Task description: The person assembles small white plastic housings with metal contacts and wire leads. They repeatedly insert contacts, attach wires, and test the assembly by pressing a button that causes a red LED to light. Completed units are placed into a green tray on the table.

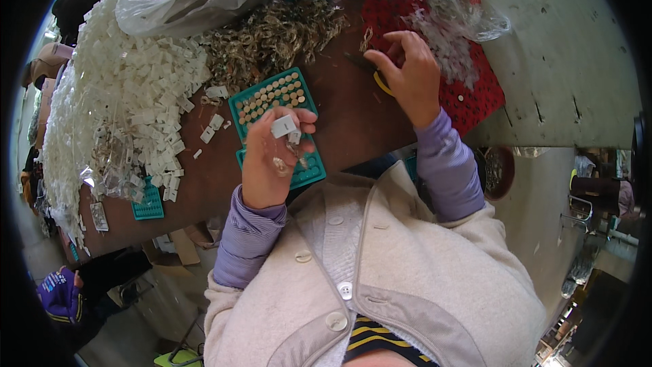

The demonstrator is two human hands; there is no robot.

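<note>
My left hand is closed around a small white card with thin, clear or beige bits hanging below it. This hand is over the near part of a green tray with round hollows. Rows of round beige pieces fill the tray's far part. To the right, my right hand has its fingers loosely bent and its thumb apart, with nothing visible between them. Beside its thumb lies a pair of pliers with a yellow handle. A small beige strand bundle rests just past the pliers.
A big heap of white cards covers the table's left side. Tangled brownish strands lie behind the tray, beside a clear plastic bag. A red patterned cloth carries whitish plastic bits. Another green tray is near the front-left edge.
</note>
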